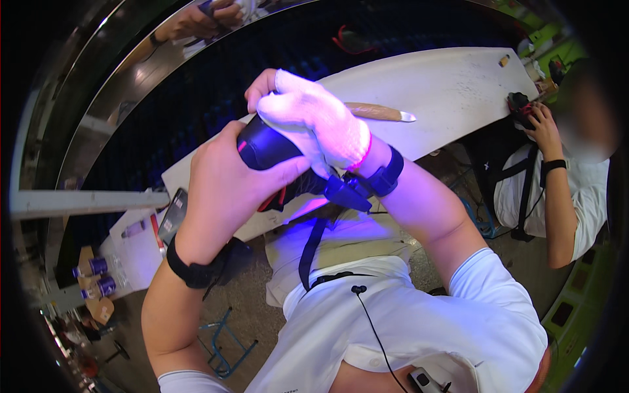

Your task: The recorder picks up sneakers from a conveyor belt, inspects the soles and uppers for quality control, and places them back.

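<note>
Between my two hands is a black shoe [267, 145] with red trim, held up over the near edge of the white table. My bare left hand [219, 180] wraps round its left and near side, thumb stretched across the black surface. My right hand [311, 118] wears a white knitted glove and is bent over the shoe's far and right side; at least one bare fingertip sticks out of the glove. Red parts of the shoe show below my left thumb, and the rest is hidden by my hands. Just beyond my right wrist, a brown-handled tool [377, 112] with a white tip lies on the table.
The white table [452, 82] runs along a dark conveyor belt [288, 49], on which a red-and-black item [354, 40] lies. A phone [173, 213] rests near my left wrist, beside bottles with purple labels [92, 267]. At right, a co-worker [550, 190] holds a black-and-red shoe [519, 108].
</note>
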A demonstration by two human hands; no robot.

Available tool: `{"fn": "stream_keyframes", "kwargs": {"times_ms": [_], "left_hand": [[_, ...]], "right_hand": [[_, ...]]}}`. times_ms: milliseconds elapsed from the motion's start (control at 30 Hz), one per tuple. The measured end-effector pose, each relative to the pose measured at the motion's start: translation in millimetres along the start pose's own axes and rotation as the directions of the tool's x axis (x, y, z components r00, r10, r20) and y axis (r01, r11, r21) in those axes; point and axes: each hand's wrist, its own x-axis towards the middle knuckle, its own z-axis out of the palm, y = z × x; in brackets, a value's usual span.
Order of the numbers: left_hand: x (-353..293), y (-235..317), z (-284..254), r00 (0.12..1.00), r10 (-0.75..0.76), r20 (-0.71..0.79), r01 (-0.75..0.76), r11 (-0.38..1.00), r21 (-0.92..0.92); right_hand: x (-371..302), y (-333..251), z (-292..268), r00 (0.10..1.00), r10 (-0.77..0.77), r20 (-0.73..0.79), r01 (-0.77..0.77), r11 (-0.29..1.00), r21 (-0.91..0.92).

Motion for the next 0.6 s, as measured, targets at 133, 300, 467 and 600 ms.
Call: {"fn": "stream_keyframes", "kwargs": {"times_ms": [133, 300, 467, 600], "left_hand": [[-6.8, 25.2, 19.8, 0.982, 0.180, 0.057, -0.189, 0.933, 0.307], [-28.1, 43.4, 50.2, 0.918, 0.378, 0.117, -0.394, 0.846, 0.360], [-46.3, 35.3, 60.2, 0.850, 0.504, 0.153, -0.522, 0.770, 0.368], [-44.2, 26.7, 23.3, 0.744, 0.574, 0.343, -0.665, 0.686, 0.295]], "right_hand": [[-33.3, -5.8, -22.0, 0.995, -0.096, 0.037, 0.102, 0.974, -0.202], [-80.8, -17.6, -25.0, 0.989, -0.148, 0.023, 0.150, 0.985, -0.086], [-112.4, -28.4, -27.5, 0.981, -0.157, 0.118, 0.195, 0.839, -0.508], [-130.5, -26.5, -7.1, 0.924, -0.233, 0.304, 0.383, 0.581, -0.718]]}}
